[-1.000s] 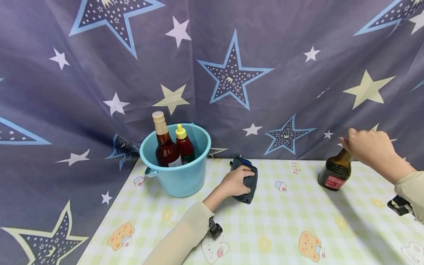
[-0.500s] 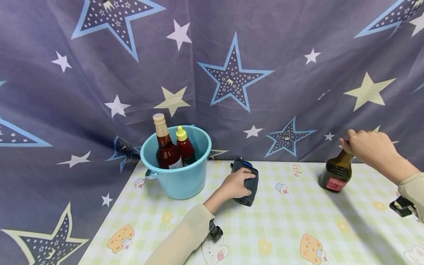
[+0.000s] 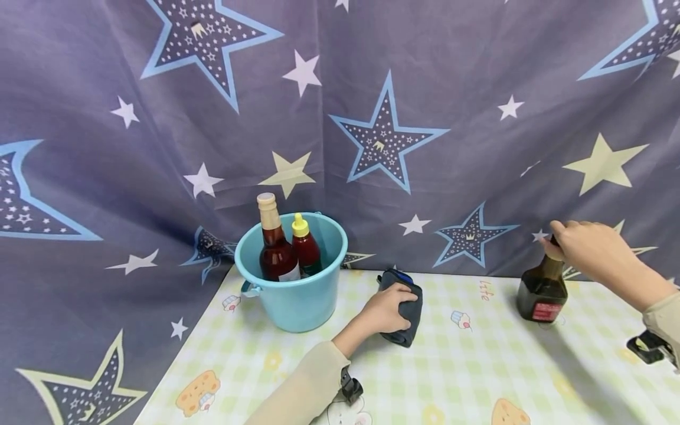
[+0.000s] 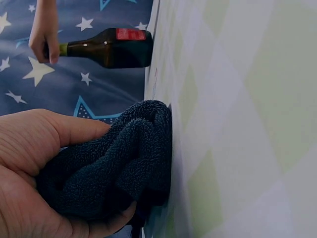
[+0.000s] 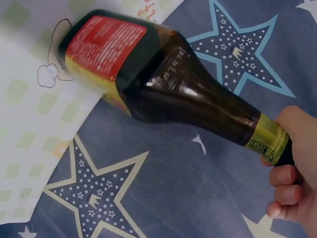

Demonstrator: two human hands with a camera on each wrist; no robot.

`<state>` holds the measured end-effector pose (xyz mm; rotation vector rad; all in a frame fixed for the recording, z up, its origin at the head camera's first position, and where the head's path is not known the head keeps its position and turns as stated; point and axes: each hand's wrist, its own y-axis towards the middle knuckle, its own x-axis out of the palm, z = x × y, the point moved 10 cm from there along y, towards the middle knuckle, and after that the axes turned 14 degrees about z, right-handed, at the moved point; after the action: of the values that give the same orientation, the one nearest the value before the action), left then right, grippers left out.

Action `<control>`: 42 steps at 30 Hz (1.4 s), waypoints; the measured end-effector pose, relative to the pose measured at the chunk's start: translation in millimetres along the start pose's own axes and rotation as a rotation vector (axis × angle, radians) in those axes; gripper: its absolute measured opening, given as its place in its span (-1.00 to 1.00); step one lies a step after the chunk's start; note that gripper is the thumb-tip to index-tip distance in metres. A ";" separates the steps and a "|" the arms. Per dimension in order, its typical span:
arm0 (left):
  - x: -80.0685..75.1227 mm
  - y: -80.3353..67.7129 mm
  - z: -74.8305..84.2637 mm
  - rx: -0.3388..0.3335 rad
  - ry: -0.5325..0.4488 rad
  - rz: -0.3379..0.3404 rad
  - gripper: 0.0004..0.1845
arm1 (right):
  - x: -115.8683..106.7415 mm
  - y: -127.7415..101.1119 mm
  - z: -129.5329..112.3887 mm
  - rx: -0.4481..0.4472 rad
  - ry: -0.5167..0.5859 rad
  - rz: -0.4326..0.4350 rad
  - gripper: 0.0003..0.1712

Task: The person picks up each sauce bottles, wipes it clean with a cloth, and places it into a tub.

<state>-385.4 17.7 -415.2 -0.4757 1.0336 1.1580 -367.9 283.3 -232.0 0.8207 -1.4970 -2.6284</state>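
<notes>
My left hand grips a dark blue folded cloth that lies on the checked table near its middle; in the left wrist view the cloth bulges between thumb and fingers of that hand. At the far right my right hand holds the neck of a dark brown bottle with a red label, its base on the table. The right wrist view shows the bottle with fingers curled round its top.
A light blue bucket stands at the table's back left, holding a tall brown bottle and a smaller red bottle with a yellow cap. A star-patterned curtain hangs right behind. The table bears cartoon prints.
The bottle under my right hand has gone from leaning to standing nearly upright. My left hand stays on the cloth. The head view has shifted slightly.
</notes>
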 end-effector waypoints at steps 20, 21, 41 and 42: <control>5.9 -3.3 -1.8 -0.024 -0.014 -0.032 -0.37 | 11.2 52.0 -81.3 -0.144 0.189 0.132 -0.33; 5.3 -3.0 -1.7 -0.025 -0.016 -0.032 -0.37 | 12.6 53.5 -85.8 -0.152 0.197 0.133 -0.33; -1.7 7.0 -3.2 -0.025 -0.008 -0.030 -0.38 | 41.8 77.6 -124.4 -0.082 0.373 0.045 -0.29; -1.5 7.4 -3.3 -0.024 -0.007 -0.031 -0.38 | 42.4 77.8 -125.0 -0.073 0.385 0.036 -0.29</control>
<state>-393.5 17.2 -414.1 -0.5049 1.0042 1.1448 -368.1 130.2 -238.9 1.1948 -1.2916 -2.3078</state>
